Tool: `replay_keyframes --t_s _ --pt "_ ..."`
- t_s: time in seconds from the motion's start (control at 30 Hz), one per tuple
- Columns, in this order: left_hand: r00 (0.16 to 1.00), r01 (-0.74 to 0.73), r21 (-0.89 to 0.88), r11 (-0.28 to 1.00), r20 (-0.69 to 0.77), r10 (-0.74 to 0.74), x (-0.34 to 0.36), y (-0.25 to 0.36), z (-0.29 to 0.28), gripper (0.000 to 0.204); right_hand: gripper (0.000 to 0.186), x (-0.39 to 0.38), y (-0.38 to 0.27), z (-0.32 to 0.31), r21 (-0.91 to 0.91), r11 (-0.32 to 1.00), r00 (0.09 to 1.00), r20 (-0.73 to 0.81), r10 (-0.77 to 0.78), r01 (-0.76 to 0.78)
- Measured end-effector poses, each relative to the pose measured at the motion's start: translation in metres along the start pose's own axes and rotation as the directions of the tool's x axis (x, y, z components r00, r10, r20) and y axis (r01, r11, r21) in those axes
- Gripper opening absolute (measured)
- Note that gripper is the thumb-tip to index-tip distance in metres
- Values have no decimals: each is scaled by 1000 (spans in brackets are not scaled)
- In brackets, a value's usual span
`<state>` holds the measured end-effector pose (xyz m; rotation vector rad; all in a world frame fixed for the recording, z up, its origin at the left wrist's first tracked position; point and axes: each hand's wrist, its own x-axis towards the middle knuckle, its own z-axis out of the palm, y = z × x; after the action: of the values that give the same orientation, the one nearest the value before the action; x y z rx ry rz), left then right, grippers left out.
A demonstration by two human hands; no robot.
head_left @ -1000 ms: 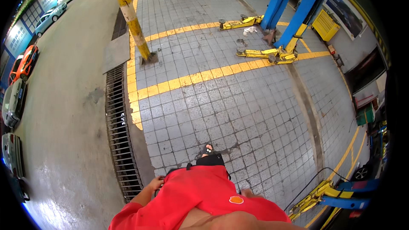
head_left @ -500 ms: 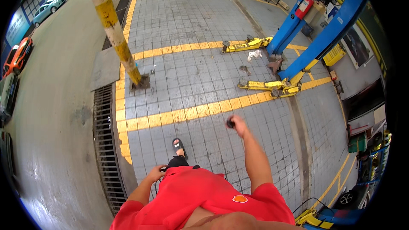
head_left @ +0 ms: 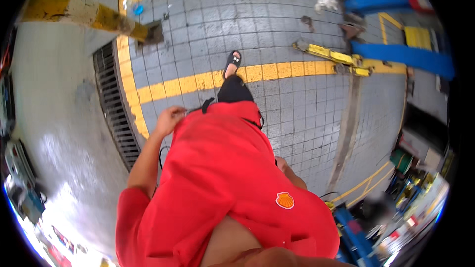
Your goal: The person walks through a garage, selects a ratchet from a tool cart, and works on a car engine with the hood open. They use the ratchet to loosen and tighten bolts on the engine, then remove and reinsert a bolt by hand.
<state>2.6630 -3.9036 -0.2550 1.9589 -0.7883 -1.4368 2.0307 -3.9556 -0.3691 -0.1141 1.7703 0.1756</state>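
My left hand (head_left: 170,120) is beside the left hem of my red shirt (head_left: 213,153), its fingers curled in. A thin black cord (head_left: 208,105) runs along the hem close to the fingertips; whether they grip it I cannot tell. Low at my right side, my right hand (head_left: 282,164) is mostly covered by the shirt. Its fingers look closed, with a small dark edge beside them, too hidden to name. One foot in a black sandal (head_left: 234,59) is forward, by the yellow floor line.
Ahead on the left stands a yellow-and-white post (head_left: 94,17), beside a drain grate (head_left: 115,104). To the right, blue lift columns (head_left: 401,58) have low yellow arms (head_left: 329,53) reaching over the tiles. A white rag (head_left: 326,4) lies near them. Equipment crowds the lower right.
I have stepped forward, and the post, grate and lift arms are nearer. My right arm has swung back from out front, where its hand held a small dark object, to my side.
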Motion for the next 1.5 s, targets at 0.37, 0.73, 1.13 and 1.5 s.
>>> replay_keyframes --t_s 0.37,0.73,1.13,1.5 --pt "925 -14 56 998 380 -9 286 240 -35 15 18 -224 -623 296 -556 359 655 702 -280 750" --pt "886 -196 51 979 438 154 503 400 -223 23 23 -329 -867 529 -632 -89 639 762 105 770" --pt "895 -163 215 963 442 53 726 503 -385 32 43 -321 -1147 730 -488 -351 599 692 403 799" --pt "987 -77 45 996 143 70 898 589 -482 28 42 -341 -1389 908 -180 -635 623 512 591 751"
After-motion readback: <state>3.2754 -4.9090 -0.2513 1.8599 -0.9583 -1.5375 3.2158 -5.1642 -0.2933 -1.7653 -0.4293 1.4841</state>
